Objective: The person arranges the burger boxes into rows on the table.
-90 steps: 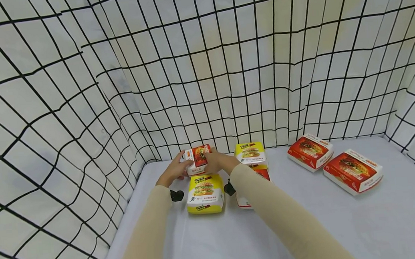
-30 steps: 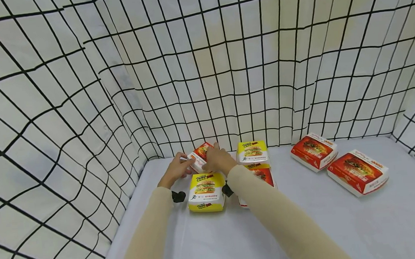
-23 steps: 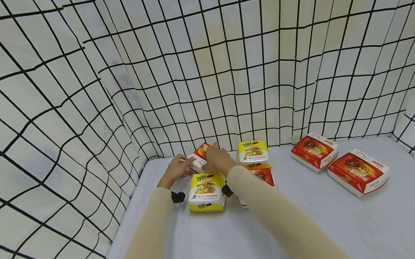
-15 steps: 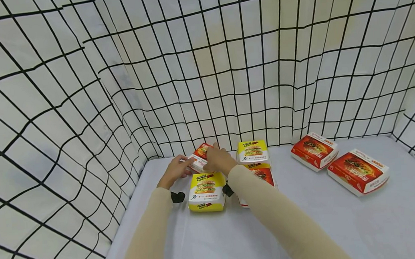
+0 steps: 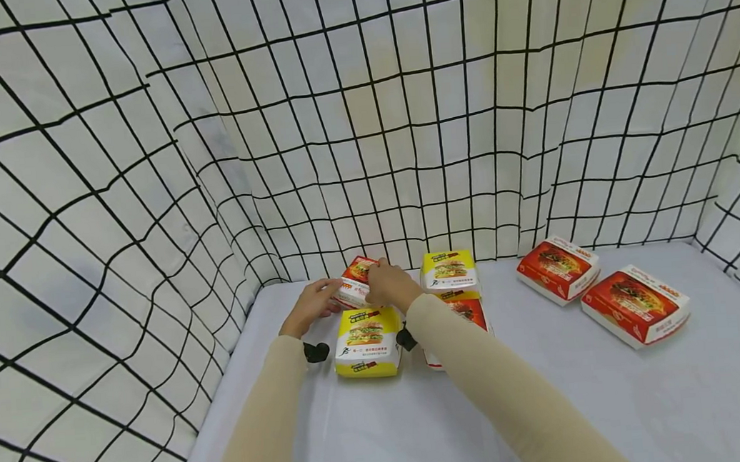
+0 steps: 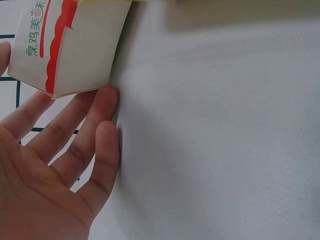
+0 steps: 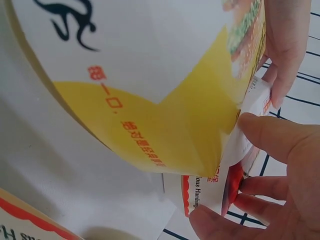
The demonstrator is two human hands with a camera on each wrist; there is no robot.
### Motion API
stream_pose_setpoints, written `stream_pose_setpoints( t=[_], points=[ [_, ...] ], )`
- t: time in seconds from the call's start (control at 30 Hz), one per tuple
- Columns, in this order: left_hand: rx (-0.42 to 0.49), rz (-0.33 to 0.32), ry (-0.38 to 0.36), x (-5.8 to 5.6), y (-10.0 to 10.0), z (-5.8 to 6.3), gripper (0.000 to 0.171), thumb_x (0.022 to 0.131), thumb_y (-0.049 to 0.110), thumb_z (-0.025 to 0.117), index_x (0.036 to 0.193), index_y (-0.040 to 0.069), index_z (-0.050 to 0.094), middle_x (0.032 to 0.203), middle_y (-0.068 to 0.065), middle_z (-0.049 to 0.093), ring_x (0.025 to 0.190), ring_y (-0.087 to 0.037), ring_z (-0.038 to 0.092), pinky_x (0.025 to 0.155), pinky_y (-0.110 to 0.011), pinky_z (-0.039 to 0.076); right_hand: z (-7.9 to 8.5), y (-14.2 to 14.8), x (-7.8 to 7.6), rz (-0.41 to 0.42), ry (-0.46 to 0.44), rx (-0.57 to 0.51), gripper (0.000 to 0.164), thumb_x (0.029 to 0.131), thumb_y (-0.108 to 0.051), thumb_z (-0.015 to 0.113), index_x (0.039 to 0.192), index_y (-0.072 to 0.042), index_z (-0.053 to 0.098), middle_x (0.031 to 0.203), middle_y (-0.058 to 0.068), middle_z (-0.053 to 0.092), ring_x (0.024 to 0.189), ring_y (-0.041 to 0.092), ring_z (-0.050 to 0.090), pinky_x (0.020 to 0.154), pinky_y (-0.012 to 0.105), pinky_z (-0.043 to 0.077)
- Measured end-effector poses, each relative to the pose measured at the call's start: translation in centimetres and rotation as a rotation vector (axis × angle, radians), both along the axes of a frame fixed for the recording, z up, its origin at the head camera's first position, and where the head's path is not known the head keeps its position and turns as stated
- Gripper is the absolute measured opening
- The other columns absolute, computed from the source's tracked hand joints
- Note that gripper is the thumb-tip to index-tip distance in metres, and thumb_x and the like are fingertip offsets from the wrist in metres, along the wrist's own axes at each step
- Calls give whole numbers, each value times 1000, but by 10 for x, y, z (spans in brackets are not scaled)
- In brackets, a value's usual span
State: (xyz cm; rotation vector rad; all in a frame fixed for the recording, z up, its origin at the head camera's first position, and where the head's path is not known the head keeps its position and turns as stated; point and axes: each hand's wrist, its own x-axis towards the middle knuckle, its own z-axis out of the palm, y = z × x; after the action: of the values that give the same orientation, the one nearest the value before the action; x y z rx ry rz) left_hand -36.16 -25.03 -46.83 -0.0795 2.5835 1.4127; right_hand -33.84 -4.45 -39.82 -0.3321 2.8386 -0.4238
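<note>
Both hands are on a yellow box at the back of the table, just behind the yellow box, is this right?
Not quite. The box under the left hand and right hand is red and white, as the head view shows. It does sit just behind the yellow box.

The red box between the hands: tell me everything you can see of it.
The red box is a small paperboard burger carton, red on top with a burger picture, white sides with a red wavy band and printed lettering. It looks closed and sits tilted at the back left of the table, near the grid backdrop, just behind a yellow box. The left hand touches its left side with straight fingers; the right hand grips its right end, thumb and fingers curled round it.
</note>
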Motion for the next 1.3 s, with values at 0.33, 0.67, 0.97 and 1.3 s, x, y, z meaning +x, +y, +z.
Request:
stream_pose_setpoints(
  t=[0.33,0.67,0.97,1.3],
  points=[
    [46,13,-43,-1,5,1,62,104,57,46,151,16,50,133,-16,63,97,-21,69,75,-27,54,0,2,0,2,-14,-9,60,98,-22,67,152,-9,44,161,14,33,122,32,54,100,43,52],
    [167,39,-69,0,9,-5,62,104,56,49,155,21,45,135,-17,58,94,-19,65,73,-26,58,-2,6,-5,20,-29,-11,65,96,-18,71,155,-12,43,163,12,31,112,30,56,97,40,51],
    [209,48,-68,2,6,-16,63,104,57,47,156,23,43,135,-15,57,108,-24,62,87,-32,57,-2,9,-10,36,-72,-27,65,99,-13,66,158,-12,38,167,11,28,113,30,55,82,33,50],
    [270,61,-46,1,5,-22,60,102,54,55,153,25,48,134,-15,61,105,-22,64,85,-30,57,-1,16,-16,70,-79,-51,66,98,-8,63,159,-13,37,168,10,27,124,30,51,97,39,49]
  ],
)
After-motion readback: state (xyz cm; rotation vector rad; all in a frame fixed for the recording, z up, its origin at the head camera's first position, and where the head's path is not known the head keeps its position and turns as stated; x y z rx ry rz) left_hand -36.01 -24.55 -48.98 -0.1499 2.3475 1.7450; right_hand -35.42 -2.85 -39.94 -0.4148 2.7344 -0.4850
